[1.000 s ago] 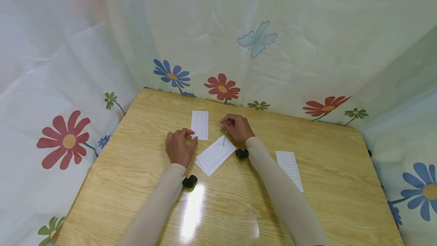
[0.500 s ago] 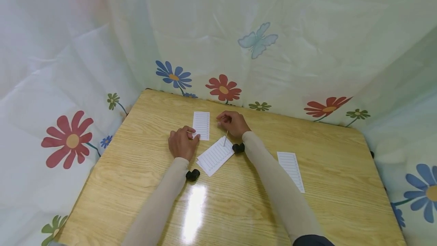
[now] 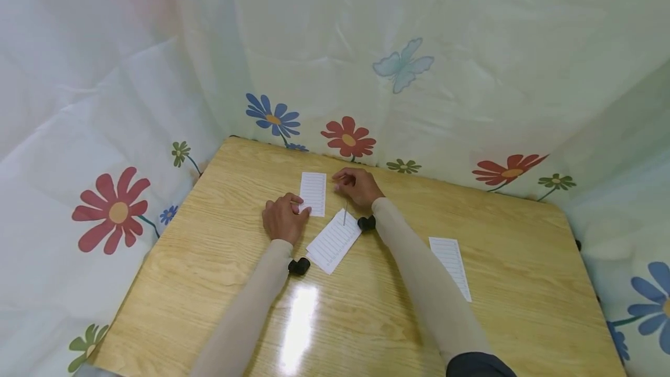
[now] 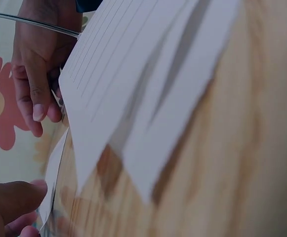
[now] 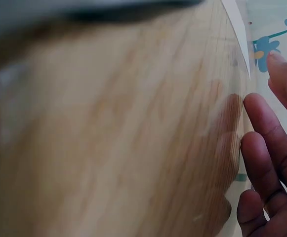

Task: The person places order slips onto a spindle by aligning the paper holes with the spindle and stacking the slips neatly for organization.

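Observation:
My left hand (image 3: 284, 218) touches the lower left part of a white lined card (image 3: 313, 194) lying flat on the table. In the left wrist view its thumb (image 4: 20, 198) meets the card's edge. To the right of that card is my right hand (image 3: 359, 186), fingers loosely bent. The right wrist view shows a gap between thumb and fingers, with nothing seen between them. Nearer to me, between the wrists, overlapping lined cards (image 3: 333, 243) lie slanted. A thin shiny rod (image 3: 345, 214) juts from their upper end; how it is fixed is unclear.
Another lined card (image 3: 451, 263) lies to the right, partly covered by the right sleeve (image 3: 426, 284). The wooden table (image 3: 209, 272) has a bright glare patch near the front. Flower-printed curtains (image 3: 314, 45) stand behind and along both sides.
The right hand moves slightly left and away from me, off the slanted cards and the rod. The left hand stays at the flat card. The whole view shifts slightly.

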